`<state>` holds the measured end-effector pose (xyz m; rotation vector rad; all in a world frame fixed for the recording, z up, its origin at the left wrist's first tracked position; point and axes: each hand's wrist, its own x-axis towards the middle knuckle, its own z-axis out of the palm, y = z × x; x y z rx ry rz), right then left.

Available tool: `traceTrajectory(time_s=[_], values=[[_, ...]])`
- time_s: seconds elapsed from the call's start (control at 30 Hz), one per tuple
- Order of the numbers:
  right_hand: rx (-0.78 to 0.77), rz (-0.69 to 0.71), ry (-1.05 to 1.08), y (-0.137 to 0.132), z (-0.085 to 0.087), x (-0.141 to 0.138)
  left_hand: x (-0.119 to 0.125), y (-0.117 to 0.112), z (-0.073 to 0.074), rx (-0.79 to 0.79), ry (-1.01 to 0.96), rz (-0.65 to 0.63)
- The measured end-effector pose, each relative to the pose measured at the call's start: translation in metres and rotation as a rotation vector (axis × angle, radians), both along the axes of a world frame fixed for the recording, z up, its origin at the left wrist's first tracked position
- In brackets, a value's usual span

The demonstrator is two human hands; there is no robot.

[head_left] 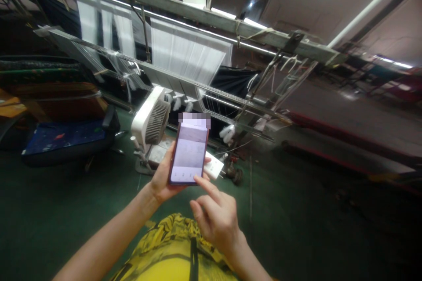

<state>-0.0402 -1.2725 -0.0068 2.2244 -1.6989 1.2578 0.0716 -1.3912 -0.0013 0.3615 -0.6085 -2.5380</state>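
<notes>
Gripping phone (189, 153), left hand (163, 181) fingers wrapped round; right hand (216, 219) curled, forefinger touching screen (187, 164).

Floor (66, 202): dark green and flat.
Loom (198, 12): big frame with white threads (184, 50).
Fan (153, 120): small, white, on the floor.
Lights (224, 12): bright, up high.

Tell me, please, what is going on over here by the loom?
A person is using a phone. The left hand holds it upright from behind with its lit screen facing the camera, and the right hand has its index finger stretched out, with the tip at the lower edge of the screen. Beyond the phone, a white fan stands on the green floor, in front of a loom strung with white threads.
</notes>
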Motion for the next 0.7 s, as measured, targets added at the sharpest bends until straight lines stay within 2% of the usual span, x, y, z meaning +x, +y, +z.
traceTrajectory(time_s=[0.17,0.7], values=[[-0.003,0.02,0.028,0.0022,-0.0038,0.0038,-0.0003,0.0007,0.0028,-0.03,0.026,-0.03],[-0.057,0.016,0.011,0.0027,-0.008,0.0045,0.0032,0.0008,-0.0038,-0.062,0.047,-0.008]])
